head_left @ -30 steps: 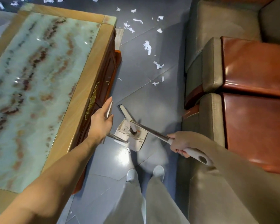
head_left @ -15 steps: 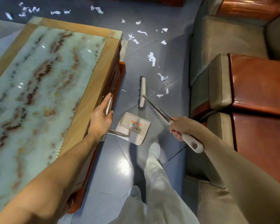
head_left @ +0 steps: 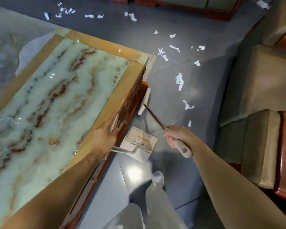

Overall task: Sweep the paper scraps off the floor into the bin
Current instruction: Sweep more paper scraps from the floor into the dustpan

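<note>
My right hand point(head_left: 176, 133) grips the pale handle of a broom whose metal shaft runs up-left to the white broom head point(head_left: 144, 100), which lies on the floor beside the table's corner. My left hand point(head_left: 106, 132) holds the white handle of a dustpan point(head_left: 139, 143), whose tray hangs just above the grey floor between the table and my feet. White paper scraps point(head_left: 179, 80) lie scattered on the floor ahead, and more paper scraps point(head_left: 130, 16) sit farther off. No bin is in view.
A low table with a marble top and wooden frame point(head_left: 132, 80) fills the left. Sofas with olive cushions and red-brown wooden arms point(head_left: 257, 136) line the right and the far side. My legs and a white shoe point(head_left: 158, 176) stand on the grey tile aisle between them.
The broom head has swung from over the dustpan forward and left to the table's corner. I have stepped forward, so the scraps are closer. My left hand still holds the dustpan.
</note>
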A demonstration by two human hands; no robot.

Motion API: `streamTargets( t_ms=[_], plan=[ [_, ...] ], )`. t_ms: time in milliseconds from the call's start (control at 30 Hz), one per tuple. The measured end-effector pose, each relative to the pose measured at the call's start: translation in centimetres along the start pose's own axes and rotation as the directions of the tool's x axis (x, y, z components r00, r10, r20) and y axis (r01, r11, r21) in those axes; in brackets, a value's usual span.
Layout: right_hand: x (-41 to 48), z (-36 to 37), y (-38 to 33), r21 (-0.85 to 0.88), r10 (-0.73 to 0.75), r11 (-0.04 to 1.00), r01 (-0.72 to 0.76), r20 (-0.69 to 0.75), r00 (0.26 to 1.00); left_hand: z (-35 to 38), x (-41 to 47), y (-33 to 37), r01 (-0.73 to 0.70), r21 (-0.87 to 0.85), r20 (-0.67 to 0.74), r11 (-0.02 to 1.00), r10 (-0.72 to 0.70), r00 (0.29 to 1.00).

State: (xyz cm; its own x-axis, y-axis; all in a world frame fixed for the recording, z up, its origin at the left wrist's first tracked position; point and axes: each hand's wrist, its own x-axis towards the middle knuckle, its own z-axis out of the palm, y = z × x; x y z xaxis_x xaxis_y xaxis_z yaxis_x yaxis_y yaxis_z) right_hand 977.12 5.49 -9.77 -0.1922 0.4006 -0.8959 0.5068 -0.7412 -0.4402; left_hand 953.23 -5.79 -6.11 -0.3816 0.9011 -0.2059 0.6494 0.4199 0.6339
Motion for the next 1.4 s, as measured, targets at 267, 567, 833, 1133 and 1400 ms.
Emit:
streamTargets(
  t_ms=[267,567,833,1133,1400],
  plan=[
    [1.2,-2.7,0.2,-0.224,0.054,0.970,-0.090,-0.164,0.985,0.9,2.9,1.7,-0.019,-0.019,0.077,1.000,0.021,0.997],
    [-6.9,-6.9,1.0,-0.219,0.073,0.967,-0.128,-0.243,0.967,3.5,7.2,4.9,-0.254,-0.098,0.282,0.962,0.272,0.920],
    [-6.9,-6.0,2.0,-0.592,-0.066,0.769,-0.241,-0.448,0.891,3.8,9.4,6.7,-0.308,-0.089,0.344,0.947,0.319,0.883],
    [-4.8,-4.9,4.0,-0.425,0.134,0.861,-0.278,-0.338,0.932,5.0,11.8,8.7,-0.307,-0.073,0.368,0.949,0.312,0.876],
    [-9.3,-3.7,2.3,-0.230,0.160,0.955,-0.187,-0.132,0.978,5.5,13.2,10.0,-0.287,-0.121,0.365,0.950,0.311,0.878]
  ],
)
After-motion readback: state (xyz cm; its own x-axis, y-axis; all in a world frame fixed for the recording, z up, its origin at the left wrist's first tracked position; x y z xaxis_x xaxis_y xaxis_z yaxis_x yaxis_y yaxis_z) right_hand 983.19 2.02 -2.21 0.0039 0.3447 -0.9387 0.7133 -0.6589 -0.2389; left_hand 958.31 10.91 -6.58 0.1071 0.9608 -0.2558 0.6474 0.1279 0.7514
